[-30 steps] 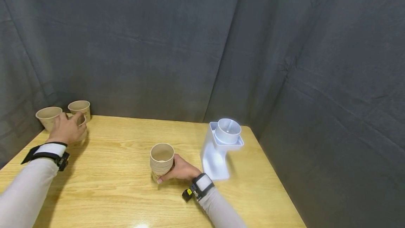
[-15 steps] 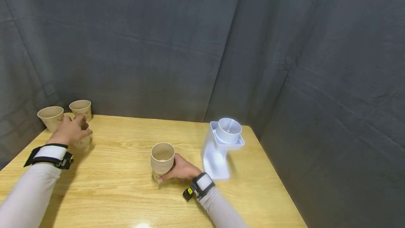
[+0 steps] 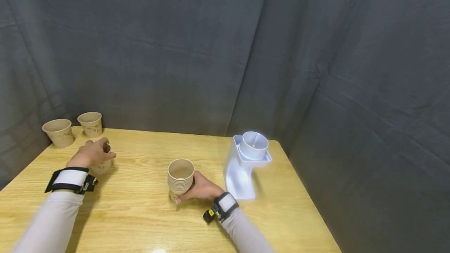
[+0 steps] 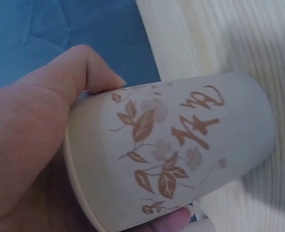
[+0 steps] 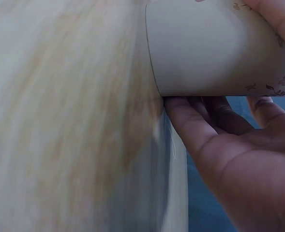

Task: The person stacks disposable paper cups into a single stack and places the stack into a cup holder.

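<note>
At the left of the table, my left hand [image 3: 89,154] grips a beige paper cup [image 3: 102,167] from above, near its rim. In the left wrist view, the cup's side [image 4: 200,145] shows brown leaves and lettering, with thumb and fingertip pressed on opposite sides. Near the table's middle, a stack of nested paper cups [image 3: 180,182] stands upright. My right hand [image 3: 204,186] curls round the lower right side of that stack. The right wrist view has the lower cup's wall [image 5: 210,53] close up, held between thumb and fingers.
Two upright paper cups, one at the far left edge [image 3: 60,138] and one at the back [image 3: 92,127], stand behind my left hand. A white plastic stand [image 3: 239,184] with a round holder [image 3: 254,151] on top is right of the stack. Dark cloth [image 3: 158,50] hangs behind the table.
My left hand has moved right and nearer with the cup, away from the two cups at the back left. The right hand and the stack have stayed in place.
</note>
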A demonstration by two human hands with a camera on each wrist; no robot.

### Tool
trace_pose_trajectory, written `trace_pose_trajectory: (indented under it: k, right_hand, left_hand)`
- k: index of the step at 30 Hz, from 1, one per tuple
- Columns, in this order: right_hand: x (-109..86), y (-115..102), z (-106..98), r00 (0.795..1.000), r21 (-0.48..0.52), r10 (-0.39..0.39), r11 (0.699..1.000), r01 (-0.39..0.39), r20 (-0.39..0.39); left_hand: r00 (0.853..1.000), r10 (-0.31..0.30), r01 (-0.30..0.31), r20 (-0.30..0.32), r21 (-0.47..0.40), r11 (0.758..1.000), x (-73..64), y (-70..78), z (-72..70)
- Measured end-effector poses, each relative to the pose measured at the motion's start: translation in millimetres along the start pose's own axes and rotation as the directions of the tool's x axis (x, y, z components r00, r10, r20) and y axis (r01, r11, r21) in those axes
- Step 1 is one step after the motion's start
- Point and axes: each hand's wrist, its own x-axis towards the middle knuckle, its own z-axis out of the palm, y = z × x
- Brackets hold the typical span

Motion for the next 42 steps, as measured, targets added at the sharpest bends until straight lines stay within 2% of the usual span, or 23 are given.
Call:
trace_pose_trajectory:
  k: [4, 10, 17, 19, 25, 28, 33, 37, 42]
  right_hand:
    - [0.1, 0, 0, 1.000, 0.000, 0.004, 1.000, -0.004, -0.005]
    - [0.0, 1, 1, 1.000, 0.006, 0.009, 1.000, -0.009, -0.010]
    - [0.6, 1, 3, 1.000, 0.004, 0.000, 1.000, 0.000, 0.003]
    - [0.6, 2, 3, 1.000, 0.004, -0.001, 1.000, 0.001, 0.006]
    - [-0.3, 1, 2, 1.000, 0.011, 0.002, 1.000, -0.002, 0.000]
    - [0.0, 2, 1, 1.000, 0.011, -0.003, 1.000, 0.003, -0.002]
    - [1.3, 3, 1, 1.000, 0.006, -0.014, 1.000, 0.014, 0.002]
    - [2.2, 4, 0, 1.000, 0.004, -0.017, 1.000, 0.017, 0.002]
    - [2.2, 3, -2, 1.000, 0.006, -0.014, 1.000, 0.014, 0.003]
  left_hand:
    - [1.000, 0.022, -0.022, 0.003, -0.021, 1.000, -3.2, 11.7, 4.0]
    - [0.998, 0.027, -0.021, 0.056, -0.093, 0.995, -5.6, 26.5, 8.2]
    - [0.989, 0.114, -0.088, 0.094, -0.245, 0.966, -6.0, 41.3, 20.5]
    - [0.982, 0.155, -0.122, 0.107, -0.268, 0.956, -5.9, 45.5, 23.5]
    - [0.946, 0.284, -0.223, 0.156, -0.322, 0.920, -5.1, 62.6, 25.2]
    - [0.938, 0.328, -0.280, 0.112, -0.311, 0.908, -5.2, 72.3, 24.9]
    - [0.915, 0.404, -0.388, 0.002, -0.278, 0.879, -3.2, 86.7, 23.8]
    - [0.907, 0.418, -0.415, -0.054, -0.287, 0.863, -3.6, 99.6, 19.2]
    - [0.907, 0.398, -0.422, -0.142, -0.265, 0.867, -12.3, 120.3, 10.4]
